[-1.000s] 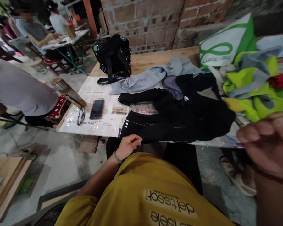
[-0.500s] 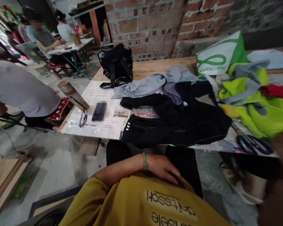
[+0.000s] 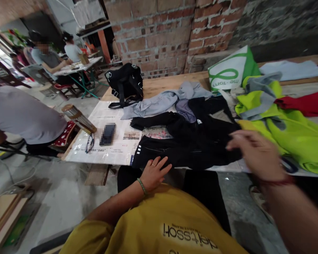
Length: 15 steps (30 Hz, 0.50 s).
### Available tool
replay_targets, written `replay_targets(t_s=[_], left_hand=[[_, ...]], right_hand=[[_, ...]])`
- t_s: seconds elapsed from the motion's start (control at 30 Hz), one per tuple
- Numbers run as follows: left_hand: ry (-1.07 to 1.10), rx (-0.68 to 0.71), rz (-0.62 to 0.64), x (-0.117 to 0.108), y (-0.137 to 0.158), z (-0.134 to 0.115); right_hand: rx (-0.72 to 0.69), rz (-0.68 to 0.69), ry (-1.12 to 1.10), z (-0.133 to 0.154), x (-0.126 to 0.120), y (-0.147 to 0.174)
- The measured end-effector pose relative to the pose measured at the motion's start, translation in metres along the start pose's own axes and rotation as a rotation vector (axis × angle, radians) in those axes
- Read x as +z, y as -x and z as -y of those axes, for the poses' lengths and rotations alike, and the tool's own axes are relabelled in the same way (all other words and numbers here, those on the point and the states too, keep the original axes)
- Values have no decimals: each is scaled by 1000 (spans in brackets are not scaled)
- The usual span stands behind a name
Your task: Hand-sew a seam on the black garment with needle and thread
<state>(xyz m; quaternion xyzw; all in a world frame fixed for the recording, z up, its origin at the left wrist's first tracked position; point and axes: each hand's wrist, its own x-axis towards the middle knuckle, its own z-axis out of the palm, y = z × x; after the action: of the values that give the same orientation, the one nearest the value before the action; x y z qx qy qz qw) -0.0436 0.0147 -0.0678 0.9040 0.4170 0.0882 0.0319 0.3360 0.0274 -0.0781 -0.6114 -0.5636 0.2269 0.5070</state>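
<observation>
A black garment (image 3: 159, 150) with white stripes at one end lies spread across the table's near side. My left hand (image 3: 155, 173) is open, fingers spread, with the fingertips at the garment's near edge. Over the right end of the garment is my right hand (image 3: 262, 155), blurred by motion, its fingers partly bent; whether it touches the cloth I cannot tell. Behind that hand, a dark handle of the scissors (image 3: 290, 165) shows only in part. A grey garment (image 3: 153, 103) lies beyond the black one.
On the newspaper-covered table (image 3: 113, 155) are a phone (image 3: 107, 134), glasses (image 3: 89, 143), a bamboo tube (image 3: 79, 118) and a black bag (image 3: 124, 84). Yellow-green clothing (image 3: 288, 134), a red cloth (image 3: 307, 102) and a white-green bag (image 3: 228, 72) lie to the right. A person (image 3: 29, 116) sits at left.
My left hand has moved from my lap to the black garment's near edge, fingers now spread. My right hand has come in from the right, over the garment's right end, covering most of the scissors.
</observation>
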Motion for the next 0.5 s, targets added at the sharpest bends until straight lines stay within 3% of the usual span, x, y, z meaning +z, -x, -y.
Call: replay_targets(t_s=[0.1, 0.17, 0.23, 0.4, 0.43, 0.5], left_hand=[[-56, 49, -43, 15, 11, 12], [33, 61, -120, 17, 14, 23], [179, -8, -212, 13, 13, 32], [565, -383, -313, -12, 3, 42], [580, -400, -319, -16, 2, 43], [492, -265, -288, -23, 4, 45]], right_hand=[[-26, 206, 94, 58, 69, -59], [-49, 215, 122, 68, 90, -70], [1, 143, 128, 55, 96, -72], [75, 16, 61, 15, 92, -70], [74, 12, 64, 15, 92, -70], [77, 13, 78, 20, 92, -69]])
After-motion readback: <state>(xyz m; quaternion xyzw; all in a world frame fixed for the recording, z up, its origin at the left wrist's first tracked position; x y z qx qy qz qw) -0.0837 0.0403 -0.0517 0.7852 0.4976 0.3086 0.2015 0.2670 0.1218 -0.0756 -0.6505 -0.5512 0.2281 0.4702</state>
